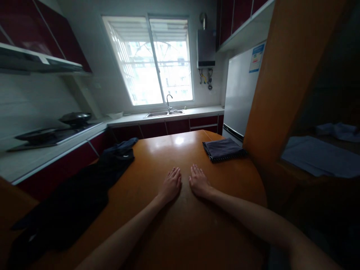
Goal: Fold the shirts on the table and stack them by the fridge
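My left hand [171, 184] lies palm down on the wooden table [168, 150], its fingers stretched forward and holding nothing. Across a small gap, my right hand [199, 181] rests flat on the same tabletop, also with nothing in it. Beyond my right hand, toward the far right edge, sits a folded dark grey cloth [223, 148] with a black, white-dotted border. Dark clothes [81, 191] are spread in a heap along the table's left side, apart from my left hand; their exact kind is hard to make out in the shade.
Past the table runs a counter with a sink [157, 114] and faucet [169, 102] under a window. A stove [62, 132] with a pan [75, 117] stands left. At right are a fridge [241, 90], a wooden post [281, 90] and light cloth [320, 155].
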`<action>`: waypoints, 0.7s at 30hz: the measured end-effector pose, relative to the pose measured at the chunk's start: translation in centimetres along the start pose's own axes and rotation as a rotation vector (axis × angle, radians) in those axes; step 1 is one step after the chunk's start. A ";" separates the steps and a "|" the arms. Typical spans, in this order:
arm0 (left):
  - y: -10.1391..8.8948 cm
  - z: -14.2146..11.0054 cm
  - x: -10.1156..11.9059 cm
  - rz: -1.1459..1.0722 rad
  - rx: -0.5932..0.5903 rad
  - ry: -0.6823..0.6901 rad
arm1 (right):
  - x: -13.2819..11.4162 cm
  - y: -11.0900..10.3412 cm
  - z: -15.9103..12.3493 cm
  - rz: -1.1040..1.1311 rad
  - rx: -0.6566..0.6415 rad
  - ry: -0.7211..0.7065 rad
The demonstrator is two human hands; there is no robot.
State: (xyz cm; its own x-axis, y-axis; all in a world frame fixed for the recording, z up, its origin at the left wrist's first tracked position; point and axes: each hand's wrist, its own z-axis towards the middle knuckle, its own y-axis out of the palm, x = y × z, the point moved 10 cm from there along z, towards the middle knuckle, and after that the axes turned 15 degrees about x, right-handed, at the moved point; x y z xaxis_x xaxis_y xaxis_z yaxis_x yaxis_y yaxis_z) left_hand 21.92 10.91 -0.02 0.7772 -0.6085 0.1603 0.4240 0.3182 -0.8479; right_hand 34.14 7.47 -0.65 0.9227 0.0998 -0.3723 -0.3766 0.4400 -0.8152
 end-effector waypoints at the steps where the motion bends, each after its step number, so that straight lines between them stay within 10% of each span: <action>1: -0.6 -0.8 -1.1 0.017 -0.009 -0.019 | -1.3 0.5 -0.1 0.010 -0.014 -0.020; 10: -3.3 -5.7 -5.3 0.067 -0.103 -0.104 | -10.1 3.1 -1.8 0.101 -0.133 -0.193; 21: -3.2 -5.7 -4.2 0.005 -0.164 -0.077 | -9.4 3.2 -2.0 0.107 -0.133 -0.196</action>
State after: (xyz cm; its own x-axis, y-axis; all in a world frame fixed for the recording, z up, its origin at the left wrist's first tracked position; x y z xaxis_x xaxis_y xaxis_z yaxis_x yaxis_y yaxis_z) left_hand 14.64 8.28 -0.82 0.8150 -0.5478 0.1889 0.3433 0.1939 -0.9190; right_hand 24.13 6.18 -0.63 0.8706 0.3160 -0.3770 -0.4683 0.2978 -0.8319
